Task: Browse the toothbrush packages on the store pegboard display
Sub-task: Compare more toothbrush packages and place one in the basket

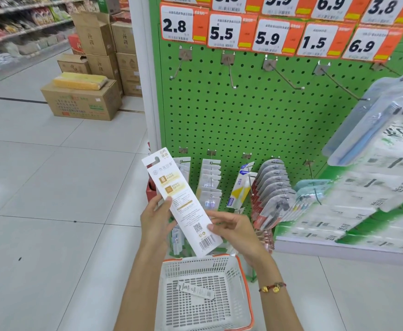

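- Long white cardboard toothbrush package (186,206), back side up, tilted between both hands.
- Left hand (156,217) grips its left edge.
- Right hand (231,229) pinches its lower right edge.

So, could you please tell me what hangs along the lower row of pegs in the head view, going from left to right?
White packs → yellow and blue pack → red-backed packs → pale blue packs.
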`<state>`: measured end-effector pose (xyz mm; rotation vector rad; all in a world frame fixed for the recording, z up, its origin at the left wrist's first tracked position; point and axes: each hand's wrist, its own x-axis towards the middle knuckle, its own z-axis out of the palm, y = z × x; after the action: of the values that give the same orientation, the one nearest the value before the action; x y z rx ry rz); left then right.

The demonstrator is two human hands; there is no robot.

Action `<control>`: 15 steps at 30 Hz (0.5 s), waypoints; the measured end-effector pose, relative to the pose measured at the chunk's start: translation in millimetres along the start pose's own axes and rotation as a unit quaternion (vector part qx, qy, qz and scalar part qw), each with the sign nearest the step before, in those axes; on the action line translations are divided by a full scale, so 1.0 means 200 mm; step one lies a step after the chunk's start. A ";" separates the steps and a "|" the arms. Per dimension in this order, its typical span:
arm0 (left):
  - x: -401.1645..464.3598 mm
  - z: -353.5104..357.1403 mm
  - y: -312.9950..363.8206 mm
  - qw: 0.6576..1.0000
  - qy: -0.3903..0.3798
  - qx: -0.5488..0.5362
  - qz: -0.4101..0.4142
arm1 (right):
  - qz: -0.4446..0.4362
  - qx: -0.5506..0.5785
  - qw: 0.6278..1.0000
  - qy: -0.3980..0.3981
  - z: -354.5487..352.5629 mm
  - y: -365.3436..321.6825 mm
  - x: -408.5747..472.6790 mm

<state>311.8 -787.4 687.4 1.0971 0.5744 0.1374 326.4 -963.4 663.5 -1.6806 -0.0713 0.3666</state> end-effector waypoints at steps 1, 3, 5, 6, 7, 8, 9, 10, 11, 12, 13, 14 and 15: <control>0.00 0.00 0.00 1.000 0.003 0.002 -0.002 | -0.006 -0.010 1.000 0.009 0.00 0.00 0.00; 0.01 0.01 -0.01 1.000 0.014 0.010 0.006 | -0.019 -0.028 0.999 0.031 0.02 0.00 0.01; 0.02 0.03 -0.02 0.999 0.028 0.028 0.031 | -0.021 -0.025 0.996 0.079 0.04 -0.01 0.01; 0.02 0.04 -0.02 0.998 0.038 0.037 0.043 | -0.018 -0.012 0.994 0.103 0.05 -0.01 0.01; 0.02 0.04 -0.02 0.997 0.048 0.044 0.052 | -0.016 -0.001 0.993 0.116 0.05 -0.01 0.01; 0.03 0.05 -0.03 0.995 0.056 0.051 0.061 | -0.016 -0.002 0.993 0.113 0.04 0.00 0.02; 0.03 0.05 -0.04 0.994 0.060 0.061 0.068 | -0.016 -0.018 0.995 0.095 0.04 0.01 0.02; 0.04 0.05 -0.05 0.992 0.063 0.075 0.074 | -0.015 -0.038 0.997 0.068 0.05 0.02 0.02; 0.04 0.05 -0.06 0.991 0.062 0.091 0.079 | -0.018 -0.062 0.997 0.039 0.06 0.03 0.03; 0.05 0.05 -0.07 0.989 0.058 0.109 0.082 | -0.024 -0.088 0.996 0.021 0.08 0.04 0.03; 0.05 0.06 -0.07 0.988 0.050 0.124 0.083 | -0.037 -0.113 0.993 0.020 0.11 0.05 0.04; 0.05 0.07 -0.08 0.987 0.041 0.132 0.083 | -0.048 -0.136 0.989 0.033 0.13 0.06 0.04; 0.04 0.09 -0.07 0.987 0.031 0.136 0.082 | -0.057 -0.151 0.985 0.054 0.14 0.06 0.05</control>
<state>325.6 -804.6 676.9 1.4098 0.5689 0.2428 326.5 -936.2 647.2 -1.9838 -0.1477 0.1837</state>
